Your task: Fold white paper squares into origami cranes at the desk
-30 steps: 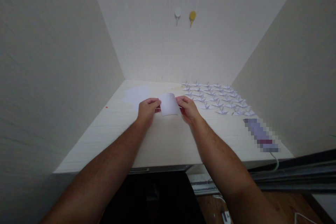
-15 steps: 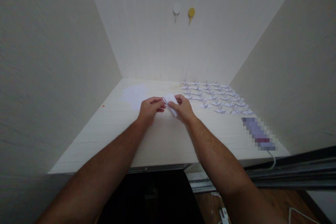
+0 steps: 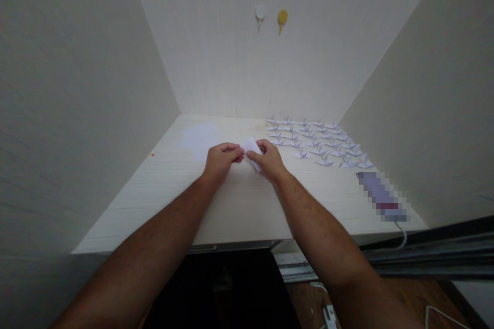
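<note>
Both hands meet over the middle of a pale wooden desk (image 3: 239,205). Between them is a small folded white paper (image 3: 251,148). My left hand (image 3: 221,160) pinches its left edge with fingers curled. My right hand (image 3: 267,158) pinches it from the right, thumb on top. Most of the paper is hidden behind my fingers.
Several small folded paper cranes (image 3: 314,141) lie in rows at the back right of the desk. A pale sheet of paper (image 3: 198,136) lies flat at the back left. A blurred-out flat object (image 3: 381,196) with a white cable sits near the right front edge. Walls close in on three sides.
A second ago the paper was spread wide between my hands. My hands have come together and the paper is now folded small between them.
</note>
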The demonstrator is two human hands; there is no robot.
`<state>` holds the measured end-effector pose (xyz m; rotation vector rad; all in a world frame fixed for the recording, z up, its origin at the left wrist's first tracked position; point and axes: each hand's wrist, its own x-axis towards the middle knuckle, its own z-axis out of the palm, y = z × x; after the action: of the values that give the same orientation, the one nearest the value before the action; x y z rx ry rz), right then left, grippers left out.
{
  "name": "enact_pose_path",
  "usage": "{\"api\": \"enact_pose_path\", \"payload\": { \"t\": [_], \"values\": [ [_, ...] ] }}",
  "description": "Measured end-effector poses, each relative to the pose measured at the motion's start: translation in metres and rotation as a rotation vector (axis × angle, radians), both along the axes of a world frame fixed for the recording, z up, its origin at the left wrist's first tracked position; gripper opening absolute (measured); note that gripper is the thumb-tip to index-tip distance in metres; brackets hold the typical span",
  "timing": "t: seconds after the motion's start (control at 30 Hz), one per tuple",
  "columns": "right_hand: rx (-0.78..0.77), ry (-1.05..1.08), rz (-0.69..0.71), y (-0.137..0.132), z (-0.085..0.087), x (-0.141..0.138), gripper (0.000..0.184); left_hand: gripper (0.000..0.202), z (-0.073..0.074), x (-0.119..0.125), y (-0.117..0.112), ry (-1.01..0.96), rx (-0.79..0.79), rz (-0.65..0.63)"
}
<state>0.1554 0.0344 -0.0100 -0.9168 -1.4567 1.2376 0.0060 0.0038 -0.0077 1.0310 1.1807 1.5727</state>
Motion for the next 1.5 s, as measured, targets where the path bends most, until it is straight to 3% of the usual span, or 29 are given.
{"api": "enact_pose_path", "payload": {
  "t": [0.9, 1.1, 1.23, 1.5],
  "values": [
    [0.041, -0.033, -0.038, -0.0019, 0.0007, -0.0018, 0.035, 0.024, 0.006, 0.0034, -0.0028, -0.011, -0.013, 0.006],
    [-0.03, 0.057, 0.045, -0.0034, 0.0027, -0.0022, 0.033, 0.014, 0.0053, 0.0023, -0.0013, -0.005, -0.032, 0.003],
    [-0.027, 0.05, -0.029, -0.0026, 0.0047, -0.001, 0.028, 0.012, 0.0038, 0.0017, -0.0007, 0.008, -0.049, -0.069],
    [0.077, -0.014, -0.181, 0.0009, 0.0055, -0.0003, 0.022, 0.01, 0.0074, 0.0035, -0.0009, 0.045, -0.059, -0.049]
  ]
}}
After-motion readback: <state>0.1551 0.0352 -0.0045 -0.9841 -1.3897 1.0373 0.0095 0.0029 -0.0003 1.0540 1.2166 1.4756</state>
